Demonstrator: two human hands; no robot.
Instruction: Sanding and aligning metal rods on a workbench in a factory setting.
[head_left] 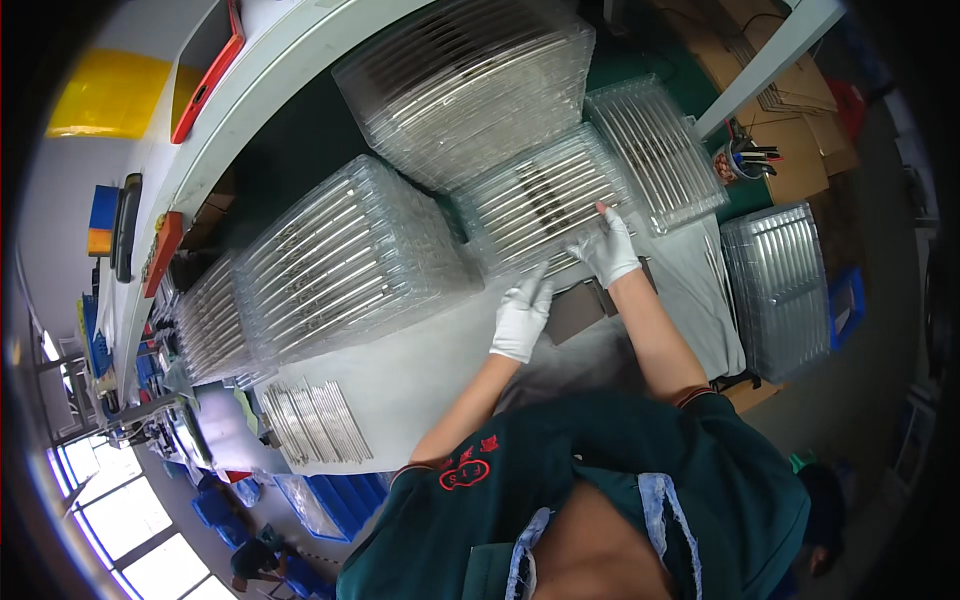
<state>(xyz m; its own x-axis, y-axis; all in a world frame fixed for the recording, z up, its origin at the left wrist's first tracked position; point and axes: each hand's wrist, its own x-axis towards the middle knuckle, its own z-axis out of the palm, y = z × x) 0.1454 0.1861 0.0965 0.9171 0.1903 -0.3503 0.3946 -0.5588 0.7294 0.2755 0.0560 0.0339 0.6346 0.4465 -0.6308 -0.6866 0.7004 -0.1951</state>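
Observation:
Both my hands wear white gloves. My left hand (pixel 523 315) touches the near edge of a clear plastic tray (pixel 545 200) that holds rows of thin metal rods. My right hand (pixel 607 247) rests on the same tray's near right corner, fingers spread over the rods. A dark flat piece (pixel 577 310) lies on the white table (pixel 420 380) between my wrists, partly under the tray.
Tall stacks of clear ribbed trays stand to the left (pixel 350 260), behind (pixel 465 85) and right (pixel 655 150); another stack (pixel 778 290) sits at the far right. Loose metal rods (pixel 315 422) lie near the table's left front. A cup of pens (pixel 745 160) stands beyond. Blue bins (pixel 340 500) sit below.

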